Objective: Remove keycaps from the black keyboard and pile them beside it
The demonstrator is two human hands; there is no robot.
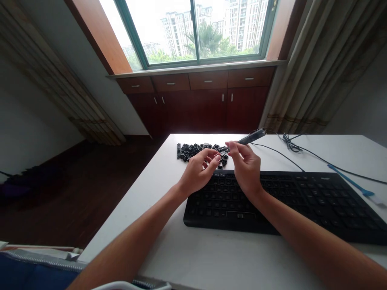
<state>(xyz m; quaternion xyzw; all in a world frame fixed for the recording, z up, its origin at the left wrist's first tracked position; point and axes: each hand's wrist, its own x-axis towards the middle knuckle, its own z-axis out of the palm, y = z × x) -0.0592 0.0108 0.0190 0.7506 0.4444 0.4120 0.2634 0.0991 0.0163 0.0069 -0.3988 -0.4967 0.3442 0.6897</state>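
Note:
My left hand (199, 169) pinches a thin metal wire (222, 153) between thumb and fingers, over the back left part of the keyboard. My right hand (246, 165) is closed around a long narrow black bar (252, 137) that sticks out up and to the right; whether wire and bar are one piece I cannot tell. Below both hands lies a black keyboard (290, 201), most of its keycaps seemingly off. Behind the left hand, a heap of loose black keycaps (193, 150) is spread on the table.
The white table (160, 249) has its left edge beside my left arm. A black cable (292, 143) runs coiled across the back right. Right of it lies a blue brush-like stick (352, 181). Wooden cabinets (193, 106) stand below the window beyond.

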